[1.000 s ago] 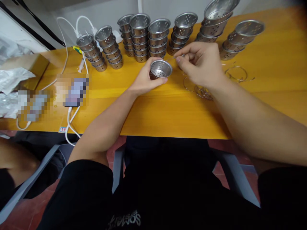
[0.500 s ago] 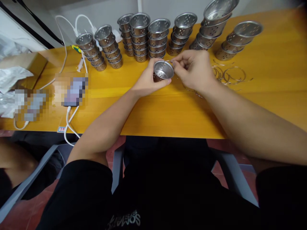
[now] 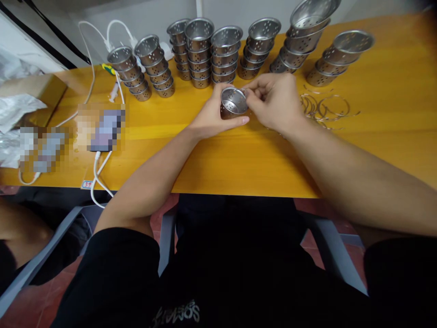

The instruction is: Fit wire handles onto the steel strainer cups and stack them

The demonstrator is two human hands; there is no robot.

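A small perforated metal cup (image 3: 234, 101) is tilted a little in my left hand (image 3: 213, 111), whose fingers and thumb wrap around its side. At the cup's right rim, my right hand (image 3: 273, 100) pinches a thin metal wire (image 3: 241, 89) between thumb and forefinger. Most of that wire is hidden by the fingers and the rim. To the right of my right hand, a loose heap of thin wire loops (image 3: 327, 108) lies on the table, partly covered by my wrist.
Several stacks of perforated metal cups (image 3: 200, 54) stand along the back of the wooden table (image 3: 218, 168). On the left are a blurred phone (image 3: 106, 130) with a white cable, a syringe (image 3: 115, 92) and a cardboard box (image 3: 51, 98). Another person's arm (image 3: 23, 232) shows at lower left.
My right hand has moved left and slightly down, bringing the wire to the cup's rim. My left hand has shifted the cup slightly to the right.
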